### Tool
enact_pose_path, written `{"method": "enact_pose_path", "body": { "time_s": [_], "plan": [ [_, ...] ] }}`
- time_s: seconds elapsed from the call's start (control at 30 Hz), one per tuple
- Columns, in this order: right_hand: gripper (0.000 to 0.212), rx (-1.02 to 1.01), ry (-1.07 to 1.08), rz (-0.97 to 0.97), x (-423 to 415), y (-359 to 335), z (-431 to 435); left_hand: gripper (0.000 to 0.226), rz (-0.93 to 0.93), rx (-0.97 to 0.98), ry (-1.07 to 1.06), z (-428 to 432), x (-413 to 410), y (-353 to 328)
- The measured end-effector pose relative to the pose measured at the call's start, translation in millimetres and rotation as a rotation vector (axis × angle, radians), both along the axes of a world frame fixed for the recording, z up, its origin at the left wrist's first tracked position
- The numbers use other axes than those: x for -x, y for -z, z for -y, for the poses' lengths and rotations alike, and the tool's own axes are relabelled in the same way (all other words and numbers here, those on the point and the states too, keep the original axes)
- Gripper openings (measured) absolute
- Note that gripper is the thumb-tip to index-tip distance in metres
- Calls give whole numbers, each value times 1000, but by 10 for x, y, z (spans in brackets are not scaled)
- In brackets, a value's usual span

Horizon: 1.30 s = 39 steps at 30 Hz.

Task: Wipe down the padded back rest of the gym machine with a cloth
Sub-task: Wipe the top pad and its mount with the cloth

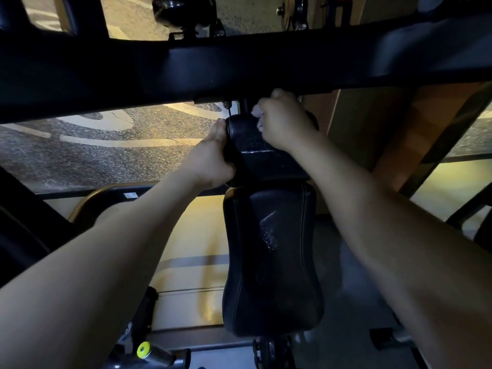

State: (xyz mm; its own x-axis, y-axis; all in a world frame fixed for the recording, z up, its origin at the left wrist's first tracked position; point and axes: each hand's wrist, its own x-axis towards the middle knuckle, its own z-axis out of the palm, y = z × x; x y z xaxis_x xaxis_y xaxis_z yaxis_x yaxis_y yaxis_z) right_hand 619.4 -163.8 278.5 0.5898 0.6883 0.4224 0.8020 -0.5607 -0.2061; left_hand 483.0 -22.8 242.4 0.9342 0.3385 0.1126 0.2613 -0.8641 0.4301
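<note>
Black padded back rest (255,145): top end is wiped with white crumpled cloth (257,113) clutched in right hand (285,126), side gripped by left hand (210,158); downward strokes judged due next.

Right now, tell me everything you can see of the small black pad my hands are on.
The small black pad is rounded and cushioned, with a smooth, faintly glossy cover like vinyl and a pale line across its face. It sits just under the dark frame bar and above the larger pad. The left hand grips its left edge; the right hand holds a white cloth against its upper right.
</note>
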Motion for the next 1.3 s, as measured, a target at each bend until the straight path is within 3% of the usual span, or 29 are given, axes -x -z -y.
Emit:
{"method": "enact_pose_path", "body": {
  "time_s": [0.23, 0.4, 0.53, 0.77, 0.9, 1.03, 1.2, 1.3],
  "plan": [
    [31, -64, -177, 26, 143, 9, -67, 103, -32, -19, -22, 47, 3, -27],
    [29, -103, -41, 27, -201, 43, 400, 106, -28, -4, -17, 45, -5, 23],
    [19, -150, -84, 45, -222, 113, 582, 107, -13, -23, -34, 80, -17, 44],
    [35, -275, -20, 64, -42, 325, 647, 106, 2, -40, -51, 145, -5, 60],
    [27, -347, -39, 1, -163, 318, 598, 110, -1, -54, -37, 142, -10, 67],
    [44, -416, -48, 63, -95, 519, 656, 119, -22, -68, -26, 132, -14, 68],
    [40, -342, -112, 139, 185, 1154, 793, 133, -30, -60, -63, 171, -46, 116],
    [31, -284, -153, 178, 137, 1169, 866, 138, -44, -74, -84, 190, -51, 148]
  ]
}}
